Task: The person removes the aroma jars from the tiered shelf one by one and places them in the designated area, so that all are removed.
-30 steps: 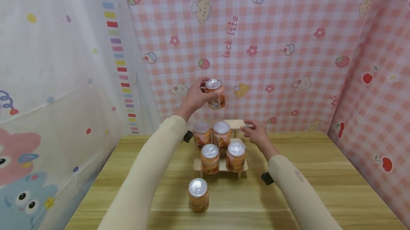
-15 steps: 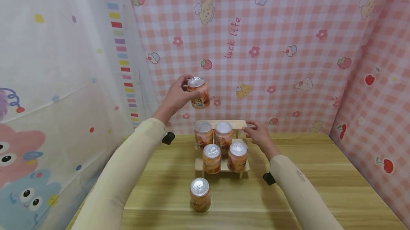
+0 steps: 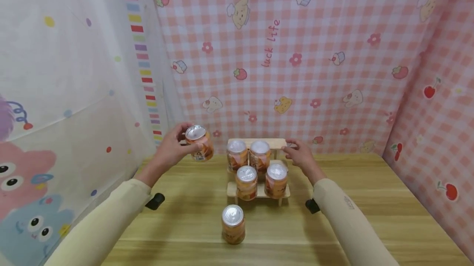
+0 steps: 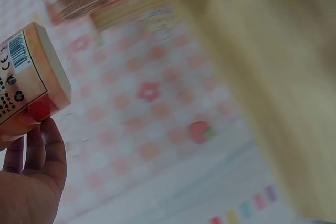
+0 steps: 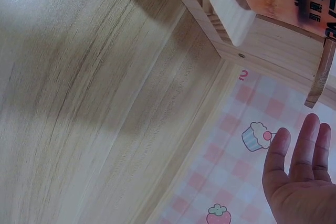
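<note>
My left hand grips an orange can with a silver lid, tilted and raised over the left of the table. In the left wrist view a barcode shows on the held can, with fingers against its lower end. My right hand is at the right end of the wooden stepped rack's top board. In the right wrist view its fingers are fairly straight, tips right at the board's end. Two cans stand on the middle step and two on the lowest.
Another orange can stands upright on the wood-grain table, in front of the rack. A pink checked cloth hangs behind and at the right, a white patterned one at the left. Black wrist cameras sit under both sleeves.
My left hand has carried its can from above the rack leftward, then down. The right hand stays at the end of the top board, and the other cans keep their places.
</note>
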`<state>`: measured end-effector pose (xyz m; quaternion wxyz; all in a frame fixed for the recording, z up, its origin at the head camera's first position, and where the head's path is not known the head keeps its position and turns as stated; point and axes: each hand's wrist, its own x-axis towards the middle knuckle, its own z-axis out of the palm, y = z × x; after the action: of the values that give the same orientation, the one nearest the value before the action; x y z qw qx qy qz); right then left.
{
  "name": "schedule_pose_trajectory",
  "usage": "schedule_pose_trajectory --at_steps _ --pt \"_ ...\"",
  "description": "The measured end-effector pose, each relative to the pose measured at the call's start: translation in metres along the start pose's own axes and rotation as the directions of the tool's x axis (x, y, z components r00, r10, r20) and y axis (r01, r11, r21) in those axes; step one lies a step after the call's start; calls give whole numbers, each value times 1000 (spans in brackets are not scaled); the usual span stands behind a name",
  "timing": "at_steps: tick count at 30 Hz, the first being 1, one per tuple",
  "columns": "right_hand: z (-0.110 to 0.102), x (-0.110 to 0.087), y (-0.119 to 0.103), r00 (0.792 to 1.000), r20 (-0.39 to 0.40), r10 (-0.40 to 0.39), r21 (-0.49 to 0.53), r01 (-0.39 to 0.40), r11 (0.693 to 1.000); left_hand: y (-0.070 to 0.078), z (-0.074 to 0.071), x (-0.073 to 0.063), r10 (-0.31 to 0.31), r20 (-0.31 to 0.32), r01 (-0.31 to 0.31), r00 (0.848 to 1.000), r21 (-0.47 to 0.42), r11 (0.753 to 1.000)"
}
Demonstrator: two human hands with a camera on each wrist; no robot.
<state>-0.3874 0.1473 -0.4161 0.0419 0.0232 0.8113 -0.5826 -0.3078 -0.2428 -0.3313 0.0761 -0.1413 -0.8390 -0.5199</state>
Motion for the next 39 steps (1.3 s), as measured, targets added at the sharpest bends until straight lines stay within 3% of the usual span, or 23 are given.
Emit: schedule_pose_trajectory --at_steps 8,16,20,28,39 --pt "0 1 -5 1000 -4 -4 -17 4 1000 -49 14 -57 -25 36 25 999 -5 1000" --pt "-2 2 -8 1000 -3 -14 -4 14 1000 -78 43 -92 -36 41 38 998 -43 998" --pt "-3 1 -7 1000 -7 -4 -4 4 1000 -89 57 -105 -47 80 50 996 -28 998" --pt "-2 -1 -2 1000 3 17 3 -17 1000 -101 74 -126 -32 175 47 984 -78 996" --pt "1 -2 1 1000 -4 -12 -13 12 1000 -108 85 -141 -24 203 38 979 -67 997"
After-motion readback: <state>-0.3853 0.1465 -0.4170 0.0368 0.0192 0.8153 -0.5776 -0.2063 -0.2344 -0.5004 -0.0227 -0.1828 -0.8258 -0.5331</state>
